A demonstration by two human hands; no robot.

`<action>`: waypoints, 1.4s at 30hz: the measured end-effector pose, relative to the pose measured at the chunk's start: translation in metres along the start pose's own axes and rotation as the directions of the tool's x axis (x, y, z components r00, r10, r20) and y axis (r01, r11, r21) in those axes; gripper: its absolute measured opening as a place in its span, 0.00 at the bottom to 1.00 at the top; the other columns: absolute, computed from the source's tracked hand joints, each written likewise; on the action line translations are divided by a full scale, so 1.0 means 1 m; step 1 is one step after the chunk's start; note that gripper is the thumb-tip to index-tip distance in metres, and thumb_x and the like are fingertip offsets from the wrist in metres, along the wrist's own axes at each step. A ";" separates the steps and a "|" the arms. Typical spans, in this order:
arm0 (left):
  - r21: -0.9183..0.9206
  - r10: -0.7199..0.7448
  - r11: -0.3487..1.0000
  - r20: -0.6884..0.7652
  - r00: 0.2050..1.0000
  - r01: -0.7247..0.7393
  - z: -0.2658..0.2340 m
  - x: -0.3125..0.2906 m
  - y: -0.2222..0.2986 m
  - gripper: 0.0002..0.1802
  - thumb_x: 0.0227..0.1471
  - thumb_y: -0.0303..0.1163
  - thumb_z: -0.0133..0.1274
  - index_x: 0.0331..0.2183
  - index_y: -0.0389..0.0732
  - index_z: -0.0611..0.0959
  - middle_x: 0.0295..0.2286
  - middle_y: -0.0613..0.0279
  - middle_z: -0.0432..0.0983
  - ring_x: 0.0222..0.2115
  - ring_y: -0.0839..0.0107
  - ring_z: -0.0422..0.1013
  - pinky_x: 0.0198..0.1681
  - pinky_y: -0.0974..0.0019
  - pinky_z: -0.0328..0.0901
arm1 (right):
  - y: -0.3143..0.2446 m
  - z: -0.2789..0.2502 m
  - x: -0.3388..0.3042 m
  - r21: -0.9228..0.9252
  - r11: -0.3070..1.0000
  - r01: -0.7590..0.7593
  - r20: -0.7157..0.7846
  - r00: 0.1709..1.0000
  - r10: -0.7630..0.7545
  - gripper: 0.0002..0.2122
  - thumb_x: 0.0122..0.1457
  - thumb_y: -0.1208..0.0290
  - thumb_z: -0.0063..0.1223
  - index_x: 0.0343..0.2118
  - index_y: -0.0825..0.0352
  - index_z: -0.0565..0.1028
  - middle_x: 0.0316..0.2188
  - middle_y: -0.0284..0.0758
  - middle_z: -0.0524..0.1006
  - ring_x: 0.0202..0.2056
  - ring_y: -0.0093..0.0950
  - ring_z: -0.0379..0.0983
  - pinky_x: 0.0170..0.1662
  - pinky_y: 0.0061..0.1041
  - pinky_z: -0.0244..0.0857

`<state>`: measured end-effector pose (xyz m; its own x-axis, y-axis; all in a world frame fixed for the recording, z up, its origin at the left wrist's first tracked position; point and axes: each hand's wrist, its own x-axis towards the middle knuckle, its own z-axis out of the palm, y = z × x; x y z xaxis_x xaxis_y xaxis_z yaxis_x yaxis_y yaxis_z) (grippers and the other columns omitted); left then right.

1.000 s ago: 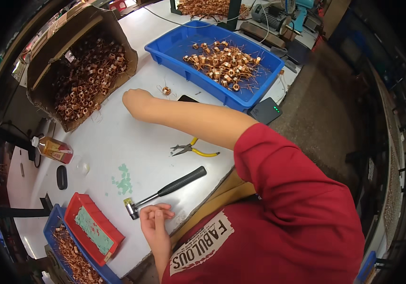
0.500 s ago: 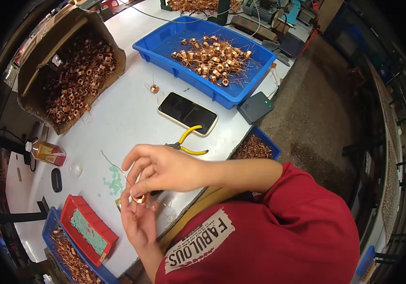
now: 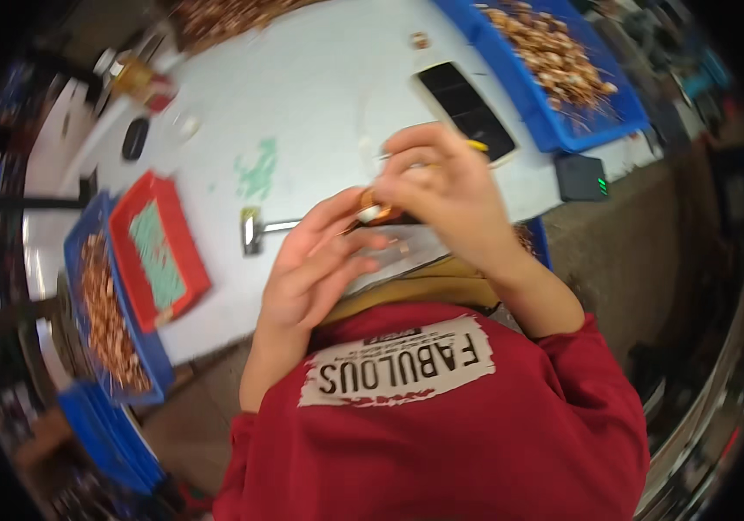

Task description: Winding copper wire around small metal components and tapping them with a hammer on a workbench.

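Between left hand (image 3: 304,265) and right hand (image 3: 457,198) sits 1 copper coil (image 3: 374,209).

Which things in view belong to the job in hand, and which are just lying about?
Likely part of the job:
copper coil at the fingertips of left hand and right hand
upper-right blue tray with coils
red tray
hammer

Apparently just lying about:
phone
bottle
black oval case

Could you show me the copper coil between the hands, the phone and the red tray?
Copper coil (image 3: 370,209): head view, on its blurred ring.
Phone (image 3: 466,106): head view, on its dark screen.
Red tray (image 3: 184,230): head view, on its right-hand wall.
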<state>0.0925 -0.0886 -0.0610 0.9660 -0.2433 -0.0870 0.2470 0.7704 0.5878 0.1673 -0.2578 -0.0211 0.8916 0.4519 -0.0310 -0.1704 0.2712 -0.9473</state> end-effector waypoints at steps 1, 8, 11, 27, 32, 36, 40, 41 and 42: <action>-0.004 0.028 1.000 0.042 0.999 -0.027 0.001 -0.004 -0.001 0.23 0.54 0.23 0.45 0.53 0.33 0.63 0.49 0.48 0.63 0.45 0.60 0.67 0.41 0.66 0.68 | 0.002 0.003 0.001 0.001 1.000 0.006 -0.003 1.000 -0.006 0.15 0.51 0.84 0.54 0.42 0.72 0.66 0.28 0.38 0.73 0.28 0.24 0.73 0.32 0.15 0.67; 0.107 0.048 0.993 -0.079 0.996 -0.039 -0.005 -0.010 -0.006 0.23 0.52 0.21 0.49 0.51 0.33 0.66 0.44 0.49 0.67 0.39 0.62 0.70 0.38 0.64 0.70 | 0.022 0.006 -0.002 0.020 1.000 0.015 0.087 0.996 -0.017 0.15 0.51 0.84 0.54 0.42 0.72 0.65 0.28 0.40 0.73 0.28 0.24 0.74 0.30 0.14 0.67; 0.177 0.074 0.983 -0.108 0.991 -0.054 -0.004 -0.008 -0.010 0.23 0.52 0.21 0.50 0.50 0.33 0.67 0.43 0.50 0.68 0.37 0.63 0.71 0.37 0.64 0.70 | 0.023 0.008 -0.003 0.020 0.999 0.025 0.075 0.997 -0.026 0.15 0.51 0.84 0.55 0.41 0.72 0.64 0.29 0.40 0.73 0.28 0.24 0.74 0.29 0.13 0.67; 0.236 0.376 0.906 -0.063 0.924 -0.353 -0.020 0.021 -0.055 0.23 0.48 0.22 0.53 0.48 0.36 0.69 0.40 0.53 0.68 0.31 0.68 0.67 0.32 0.71 0.67 | 0.029 -0.002 -0.010 0.111 0.993 -0.046 -0.023 0.999 0.049 0.17 0.53 0.83 0.54 0.43 0.69 0.63 0.29 0.39 0.73 0.29 0.24 0.73 0.31 0.16 0.68; 0.059 0.149 0.988 -0.097 0.984 -0.144 -0.008 0.014 -0.045 0.20 0.53 0.27 0.51 0.48 0.40 0.69 0.41 0.54 0.68 0.32 0.70 0.66 0.31 0.71 0.65 | 0.018 -0.014 -0.012 -0.151 0.988 0.001 -0.047 0.999 -0.008 0.16 0.51 0.81 0.57 0.41 0.69 0.65 0.27 0.36 0.74 0.27 0.22 0.71 0.29 0.15 0.67; -0.257 -0.033 0.966 -0.234 0.972 -0.029 -0.019 -0.007 -0.046 0.20 0.56 0.32 0.50 0.49 0.42 0.68 0.41 0.53 0.69 0.31 0.73 0.64 0.29 0.73 0.62 | -0.030 -0.088 0.031 -0.916 0.396 0.061 -0.197 0.793 -0.577 0.07 0.51 0.73 0.57 0.33 0.67 0.75 0.23 0.33 0.74 0.23 0.20 0.68 0.25 0.18 0.62; -0.449 -0.007 0.891 -0.164 0.986 -0.069 -0.030 -0.015 -0.052 0.21 0.56 0.33 0.50 0.50 0.42 0.68 0.41 0.52 0.69 0.30 0.74 0.63 0.27 0.75 0.60 | -0.092 -0.267 0.080 -0.711 0.101 -0.696 -0.607 0.534 -0.589 0.23 0.54 0.52 0.50 0.36 0.73 0.74 0.29 0.42 0.77 0.29 0.34 0.74 0.34 0.31 0.68; -0.439 0.030 0.895 -0.126 0.992 -0.083 -0.033 -0.012 -0.054 0.21 0.56 0.33 0.50 0.50 0.42 0.68 0.41 0.52 0.69 0.31 0.74 0.63 0.27 0.75 0.60 | -0.098 -0.301 0.087 -0.573 0.057 -0.818 -0.698 0.451 -0.556 0.24 0.55 0.50 0.48 0.37 0.73 0.74 0.30 0.45 0.78 0.34 0.38 0.75 0.39 0.35 0.69; -0.432 0.075 0.896 -0.093 0.993 -0.108 -0.037 -0.010 -0.055 0.21 0.55 0.33 0.51 0.50 0.42 0.69 0.42 0.52 0.69 0.31 0.74 0.63 0.27 0.76 0.60 | -0.104 -0.311 0.092 -0.579 0.052 -0.813 -0.691 0.457 -0.560 0.24 0.55 0.50 0.48 0.37 0.73 0.74 0.30 0.45 0.78 0.34 0.38 0.75 0.39 0.35 0.69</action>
<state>0.0722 -0.1064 -0.1223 0.9847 -0.1292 -0.1168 0.1497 0.9706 0.1887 0.3971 -0.5086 -0.0249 0.7926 -0.5328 0.2966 -0.4907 -0.8460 -0.2083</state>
